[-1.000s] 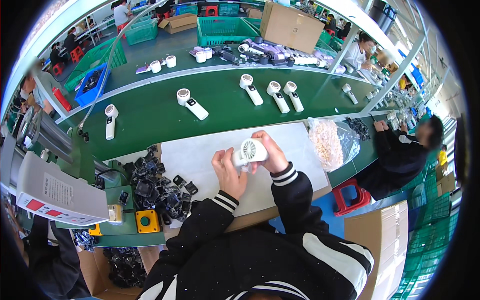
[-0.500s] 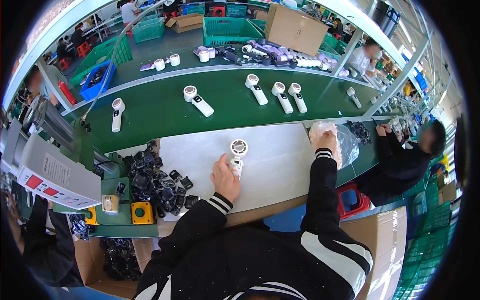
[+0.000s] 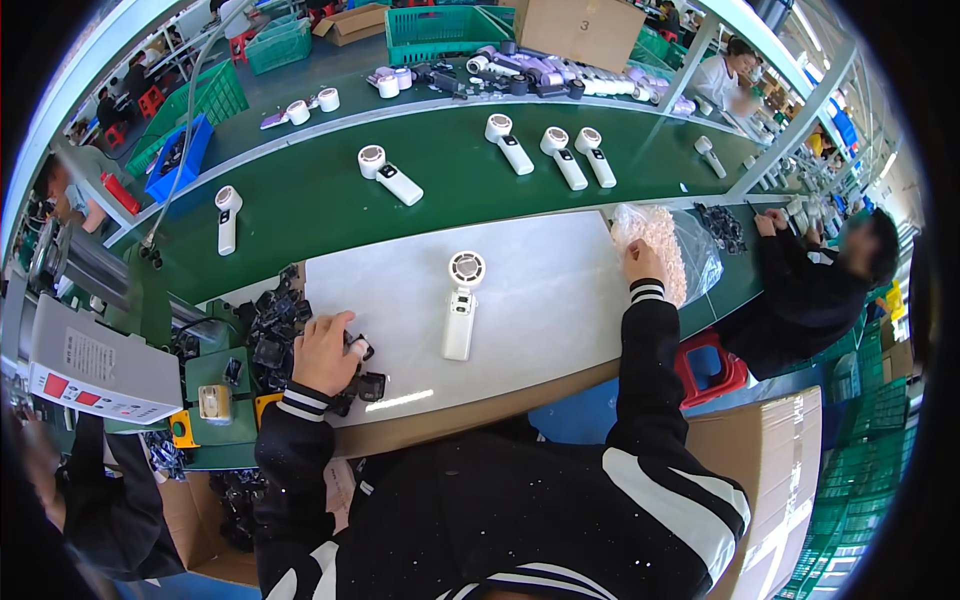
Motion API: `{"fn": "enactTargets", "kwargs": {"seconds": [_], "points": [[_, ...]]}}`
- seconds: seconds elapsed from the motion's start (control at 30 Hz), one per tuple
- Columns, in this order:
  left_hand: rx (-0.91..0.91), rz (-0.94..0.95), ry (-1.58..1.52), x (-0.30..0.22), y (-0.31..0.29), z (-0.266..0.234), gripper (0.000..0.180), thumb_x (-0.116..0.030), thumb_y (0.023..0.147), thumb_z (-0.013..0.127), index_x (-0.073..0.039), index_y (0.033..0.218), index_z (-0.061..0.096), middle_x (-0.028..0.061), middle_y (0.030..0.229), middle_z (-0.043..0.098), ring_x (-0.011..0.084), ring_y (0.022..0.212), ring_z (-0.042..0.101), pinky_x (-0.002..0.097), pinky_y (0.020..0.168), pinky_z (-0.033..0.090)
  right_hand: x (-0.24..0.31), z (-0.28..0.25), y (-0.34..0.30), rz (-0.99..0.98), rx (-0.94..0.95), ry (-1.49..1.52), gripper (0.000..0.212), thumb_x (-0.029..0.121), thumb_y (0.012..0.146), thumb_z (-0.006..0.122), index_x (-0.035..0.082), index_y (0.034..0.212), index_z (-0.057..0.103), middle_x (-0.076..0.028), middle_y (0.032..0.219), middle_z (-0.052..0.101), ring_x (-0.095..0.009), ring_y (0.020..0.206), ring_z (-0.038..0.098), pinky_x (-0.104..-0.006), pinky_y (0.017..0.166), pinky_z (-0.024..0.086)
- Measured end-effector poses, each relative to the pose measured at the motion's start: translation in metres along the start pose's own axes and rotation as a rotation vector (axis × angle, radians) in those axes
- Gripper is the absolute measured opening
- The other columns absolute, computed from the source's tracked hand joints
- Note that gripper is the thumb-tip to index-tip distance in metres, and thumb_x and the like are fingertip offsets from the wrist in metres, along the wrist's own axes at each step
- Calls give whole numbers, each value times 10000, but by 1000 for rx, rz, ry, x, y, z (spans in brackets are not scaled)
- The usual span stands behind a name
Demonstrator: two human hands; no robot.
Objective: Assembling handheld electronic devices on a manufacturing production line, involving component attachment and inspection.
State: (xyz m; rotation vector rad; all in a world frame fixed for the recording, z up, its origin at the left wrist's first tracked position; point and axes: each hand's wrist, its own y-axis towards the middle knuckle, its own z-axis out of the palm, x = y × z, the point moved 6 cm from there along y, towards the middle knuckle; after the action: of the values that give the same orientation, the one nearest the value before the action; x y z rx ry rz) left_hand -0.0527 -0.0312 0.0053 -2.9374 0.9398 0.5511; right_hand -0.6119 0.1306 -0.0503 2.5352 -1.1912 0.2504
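Left hand (image 3: 322, 352) is down at the left edge of the desk (image 3: 540, 290), fingers curled over a small black part (image 3: 358, 347) sitting at the edge of the pile of black parts (image 3: 275, 330) heaped there. Looks like a loose grip on it, but I can't tell for sure how tight. Right hand (image 3: 642, 262) is way over at the right edge, reaching into a clear plastic bag (image 3: 675, 245) full of small pale pinkish bits; fingers are bent into the bag opening, and whether it's actually pinching anything is hidden.

Between the two hands, pretty much mid-desk, lies a white handheld fan (image 3: 462, 305), flat on its back, round head toward the far edge and handle pointing at the near edge. Neither hand touches it.

Past the far edge runs a green conveyor belt (image 3: 330, 200) with more white fans (image 3: 550, 150) lying on it, spaced apart. Off the left edge there's a grey machine (image 3: 100, 365) with red buttons and a small yellow fixture (image 3: 185, 430) near the pile. To the right, another person in dark sleeves (image 3: 810, 290) works at the next spot along, with a red stool (image 3: 710, 368) just beside the desk's near right corner.
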Motion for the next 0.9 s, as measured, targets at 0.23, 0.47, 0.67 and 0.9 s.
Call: {"fn": "enactTargets", "kwargs": {"seconds": [0.23,0.47,0.67,0.9], "points": [[82,-11,-31,28,-1,20,337,-190,815,606,-146,1149,600,27,1160,546,270,1057,495,398,893,375,-6,5,-5,-9,84,19,153,238,865,556,117,894,645,-97,915,662,-316,900,600,-393,831,487],[-18,34,169,30,-2,8,347,-158,799,620,-147,1145,599,34,1118,557,254,1023,509,387,894,341,-14,2,-12,7,-104,147,149,208,845,599,80,892,657,-113,846,663,-316,800,604,-382,777,495],[-73,-9,126,34,0,11,335,-130,790,629,-145,1124,603,35,1057,563,244,996,513,379,887,332,-22,7,-9,-16,-32,90,147,189,841,612,83,928,665,-114,842,657,-308,782,598,-359,766,494],[-22,-43,30,34,0,6,276,-128,797,632,-124,1072,610,40,956,571,236,907,533,376,879,331,1,-20,-31,2,-252,274,142,195,848,635,68,912,644,-99,814,651,-270,824,631,-343,754,509]]}}
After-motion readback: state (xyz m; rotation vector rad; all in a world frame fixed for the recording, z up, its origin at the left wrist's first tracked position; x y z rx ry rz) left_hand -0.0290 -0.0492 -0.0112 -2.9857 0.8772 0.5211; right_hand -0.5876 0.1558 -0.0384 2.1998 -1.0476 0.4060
